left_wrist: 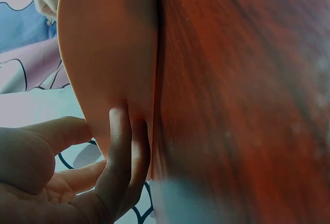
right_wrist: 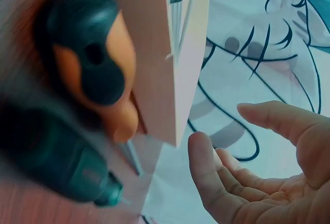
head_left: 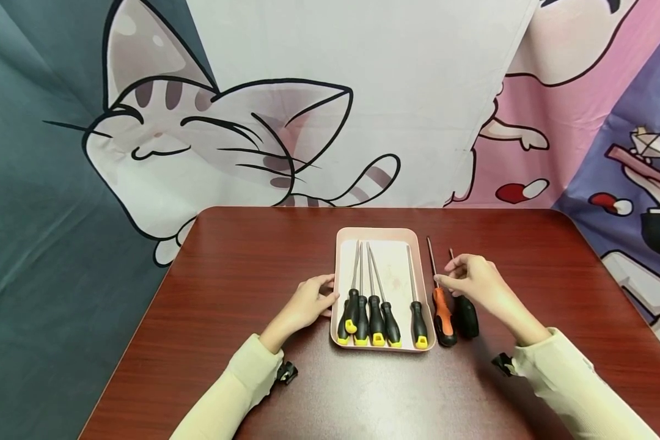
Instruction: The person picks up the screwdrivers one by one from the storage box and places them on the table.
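Observation:
A shallow pink tray (head_left: 398, 275) with a pale inside holds several screwdrivers with black and yellow handles. One of them, a screwdriver (head_left: 418, 324), lies by the right wall, apart from the group at left. My left hand (head_left: 307, 302) is at the tray's left side; in the left wrist view its fingertips touch the outer wall. Outside the tray's right wall lie an orange and black screwdriver (head_left: 442, 313) and a dark-handled screwdriver (head_left: 466, 318). My right hand (head_left: 477, 281) hovers above their shafts, thumb and fingertips apart with nothing between them in the right wrist view.
The dark red wooden table (head_left: 242, 256) carries the tray right of its middle. Behind it hangs a cloth (head_left: 418, 79) printed with a cartoon cat. Small black devices (head_left: 287, 372) are worn at both wrists, over pale sleeves.

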Demonstrator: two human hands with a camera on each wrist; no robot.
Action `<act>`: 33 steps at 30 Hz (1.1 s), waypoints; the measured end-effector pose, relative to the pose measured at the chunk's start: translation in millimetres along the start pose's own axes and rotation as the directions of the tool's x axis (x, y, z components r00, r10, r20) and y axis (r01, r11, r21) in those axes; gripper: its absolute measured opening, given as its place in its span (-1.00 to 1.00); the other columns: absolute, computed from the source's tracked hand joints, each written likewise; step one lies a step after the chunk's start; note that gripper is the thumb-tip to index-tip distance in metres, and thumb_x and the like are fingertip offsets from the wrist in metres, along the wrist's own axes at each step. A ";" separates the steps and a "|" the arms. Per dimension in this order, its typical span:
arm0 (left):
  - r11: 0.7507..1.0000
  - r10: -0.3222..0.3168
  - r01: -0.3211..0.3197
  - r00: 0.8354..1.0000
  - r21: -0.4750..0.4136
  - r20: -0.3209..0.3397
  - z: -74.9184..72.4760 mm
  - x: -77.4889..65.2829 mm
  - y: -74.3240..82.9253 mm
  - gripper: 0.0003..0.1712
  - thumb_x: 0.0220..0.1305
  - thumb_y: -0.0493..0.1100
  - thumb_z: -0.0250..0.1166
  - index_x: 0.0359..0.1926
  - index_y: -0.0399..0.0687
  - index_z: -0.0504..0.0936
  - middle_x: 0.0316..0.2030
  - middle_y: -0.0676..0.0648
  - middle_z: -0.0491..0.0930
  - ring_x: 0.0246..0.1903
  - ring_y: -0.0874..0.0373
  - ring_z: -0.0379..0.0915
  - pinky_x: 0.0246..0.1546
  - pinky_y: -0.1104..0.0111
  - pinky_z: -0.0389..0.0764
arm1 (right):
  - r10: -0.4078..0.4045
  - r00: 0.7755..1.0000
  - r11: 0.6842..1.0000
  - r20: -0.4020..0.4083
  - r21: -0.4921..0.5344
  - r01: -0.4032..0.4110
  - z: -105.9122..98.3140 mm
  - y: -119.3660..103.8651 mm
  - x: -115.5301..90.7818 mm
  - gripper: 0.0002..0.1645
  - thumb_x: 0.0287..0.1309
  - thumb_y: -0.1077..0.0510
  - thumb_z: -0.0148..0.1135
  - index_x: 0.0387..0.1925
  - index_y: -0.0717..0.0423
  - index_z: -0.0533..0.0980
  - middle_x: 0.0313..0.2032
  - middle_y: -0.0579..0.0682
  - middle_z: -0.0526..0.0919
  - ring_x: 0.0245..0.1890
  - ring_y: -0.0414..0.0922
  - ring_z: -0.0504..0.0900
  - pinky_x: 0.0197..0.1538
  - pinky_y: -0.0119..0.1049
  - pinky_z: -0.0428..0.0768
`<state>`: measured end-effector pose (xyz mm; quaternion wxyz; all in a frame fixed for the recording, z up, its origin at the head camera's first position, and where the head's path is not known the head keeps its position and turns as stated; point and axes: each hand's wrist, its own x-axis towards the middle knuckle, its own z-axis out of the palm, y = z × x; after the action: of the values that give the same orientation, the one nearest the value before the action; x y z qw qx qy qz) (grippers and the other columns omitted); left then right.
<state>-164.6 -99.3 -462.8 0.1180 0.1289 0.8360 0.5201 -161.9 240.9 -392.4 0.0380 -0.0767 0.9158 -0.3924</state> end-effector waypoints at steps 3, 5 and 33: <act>1.000 -0.004 0.004 1.000 0.005 0.000 0.0 0.4 0.8 -0.45 0.38 -0.35 0.20 0.33 -0.48 0.35 0.11 -0.40 0.53 -0.42 0.04 0.69 -0.52 0.39 0.73 | -0.019 1.000 1.000 0.017 0.010 0.019 4.9 -7.6 3.7 -0.66 0.17 0.17 0.41 -0.25 0.41 0.52 -0.48 0.04 0.66 -0.54 0.04 0.70 -0.46 -0.34 0.69; 1.000 -0.006 0.006 1.000 0.006 -0.002 0.0 0.4 1.0 -0.45 0.38 -0.35 0.20 0.33 -0.48 0.35 0.11 -0.40 0.54 -0.42 0.04 0.69 -0.52 0.38 0.73 | -0.029 0.999 0.999 0.028 0.019 0.029 8.9 -12.3 6.2 -0.70 0.17 0.19 0.40 -0.26 0.39 0.53 -0.50 0.03 0.65 -0.55 0.06 0.70 -0.48 -0.37 0.66; 1.000 -0.023 0.023 1.000 -0.006 -0.004 0.4 -0.3 4.2 -0.46 0.37 -0.37 0.20 0.32 -0.50 0.36 0.09 -0.40 0.54 -0.41 0.00 0.69 -0.53 0.37 0.73 | -0.107 0.978 0.991 0.179 0.104 0.089 61.9 -59.6 27.8 -0.68 0.17 0.18 0.39 -0.27 0.39 0.51 -0.49 0.07 0.62 -0.52 0.02 0.73 -0.46 -0.16 0.73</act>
<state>-163.8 -97.3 -459.2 0.1227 0.1181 0.8360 0.5216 -174.7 151.5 -392.1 0.1070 -0.1558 0.8837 -0.4282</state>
